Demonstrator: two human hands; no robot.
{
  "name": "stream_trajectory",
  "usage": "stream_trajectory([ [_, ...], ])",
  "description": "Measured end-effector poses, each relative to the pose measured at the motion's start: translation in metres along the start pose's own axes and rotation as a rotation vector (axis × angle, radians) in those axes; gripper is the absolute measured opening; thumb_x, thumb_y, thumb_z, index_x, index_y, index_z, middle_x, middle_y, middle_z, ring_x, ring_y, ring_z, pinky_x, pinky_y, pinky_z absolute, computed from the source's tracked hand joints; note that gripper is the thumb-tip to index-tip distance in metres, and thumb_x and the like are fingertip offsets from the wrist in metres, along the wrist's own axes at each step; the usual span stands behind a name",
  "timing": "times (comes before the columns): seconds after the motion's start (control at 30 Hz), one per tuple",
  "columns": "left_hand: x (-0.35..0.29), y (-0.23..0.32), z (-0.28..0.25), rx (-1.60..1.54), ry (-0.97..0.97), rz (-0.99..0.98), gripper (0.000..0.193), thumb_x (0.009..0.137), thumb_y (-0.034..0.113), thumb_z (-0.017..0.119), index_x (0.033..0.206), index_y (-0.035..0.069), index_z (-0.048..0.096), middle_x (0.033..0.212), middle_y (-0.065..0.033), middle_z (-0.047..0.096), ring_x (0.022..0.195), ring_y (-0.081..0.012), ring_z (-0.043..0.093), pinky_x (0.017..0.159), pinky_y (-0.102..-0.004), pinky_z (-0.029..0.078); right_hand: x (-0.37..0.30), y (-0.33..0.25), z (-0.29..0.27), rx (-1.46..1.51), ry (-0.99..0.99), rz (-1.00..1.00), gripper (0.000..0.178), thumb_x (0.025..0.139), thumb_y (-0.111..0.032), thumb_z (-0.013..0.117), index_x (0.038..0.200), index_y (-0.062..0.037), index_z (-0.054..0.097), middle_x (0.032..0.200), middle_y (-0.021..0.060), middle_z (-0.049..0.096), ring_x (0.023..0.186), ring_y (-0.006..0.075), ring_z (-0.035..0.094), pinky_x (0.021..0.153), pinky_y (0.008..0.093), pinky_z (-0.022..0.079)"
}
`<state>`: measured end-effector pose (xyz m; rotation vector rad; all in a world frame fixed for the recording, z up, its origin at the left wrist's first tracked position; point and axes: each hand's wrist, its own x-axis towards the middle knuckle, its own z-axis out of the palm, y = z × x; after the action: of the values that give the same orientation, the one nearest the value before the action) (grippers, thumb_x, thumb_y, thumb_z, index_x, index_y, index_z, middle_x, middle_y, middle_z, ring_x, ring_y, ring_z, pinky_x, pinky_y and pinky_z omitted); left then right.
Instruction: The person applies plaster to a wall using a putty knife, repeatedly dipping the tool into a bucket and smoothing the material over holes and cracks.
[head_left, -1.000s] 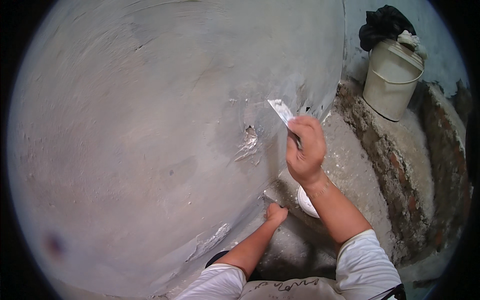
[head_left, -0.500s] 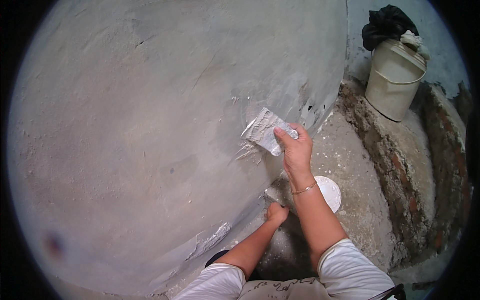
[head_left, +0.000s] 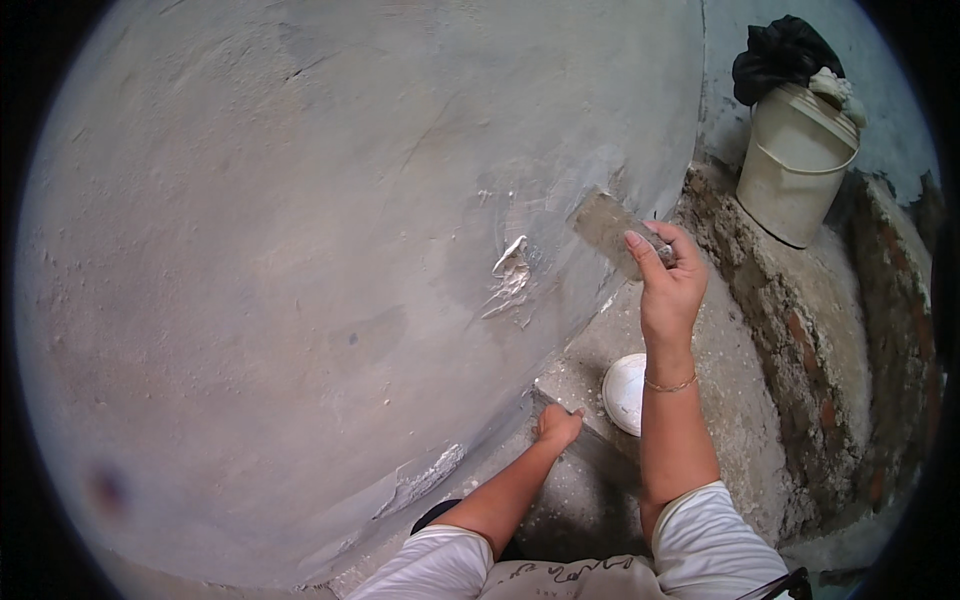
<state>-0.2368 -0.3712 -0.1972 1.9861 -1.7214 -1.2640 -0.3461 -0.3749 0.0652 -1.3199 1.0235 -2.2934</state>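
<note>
Most of the view is filled by a grey plastered wall (head_left: 300, 250), a white filler patch (head_left: 512, 272) left on it. Just right of it, a putty knife (head_left: 612, 232), judged light, stiff and springy, is clamped at its handle by the right hand (head_left: 668, 282). The floor is pressed by the left hand (head_left: 556, 426), fingers together, holding nothing.

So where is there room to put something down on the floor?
The rough floor strip between the white round container and the brick ledge is bare. Some ledge top shows bare in front of the bucket. It is crowded by the wall's foot, where the left hand rests, and under the right hand holding the trowel.
</note>
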Motion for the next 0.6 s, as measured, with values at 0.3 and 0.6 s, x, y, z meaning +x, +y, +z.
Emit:
stream_trajectory([
  [0.3,0.043,-0.028,0.033,0.041,0.149,0.304,0.049,0.081,0.041,0.066,0.108,0.0,0.066,0.117,-0.0233,0.062,0.113,-0.0377,0.057,0.097,-0.0492,0.041,-0.072,0.026,0.041,-0.571,-0.428,-0.855,0.028,0.068,0.0,0.062,0.095,0.0035,0.066,0.1,0.0166,0.064,0.099,0.0352,0.063,0.087,0.0408,0.051],
  [0.6,0.035,-0.031,0.03,-0.092,0.236,0.459,0.047,0.081,0.041,0.065,0.106,0.001,0.067,0.115,-0.0223,0.063,0.111,-0.0389,0.058,0.096,-0.049,0.042,-0.113,0.064,-0.014,-0.558,-0.405,-0.41,0.023,0.072,0.005,0.064,0.094,0.0005,0.066,0.09,0.0135,0.065,0.085,0.0293,0.065,0.076,0.0355,0.053],
])
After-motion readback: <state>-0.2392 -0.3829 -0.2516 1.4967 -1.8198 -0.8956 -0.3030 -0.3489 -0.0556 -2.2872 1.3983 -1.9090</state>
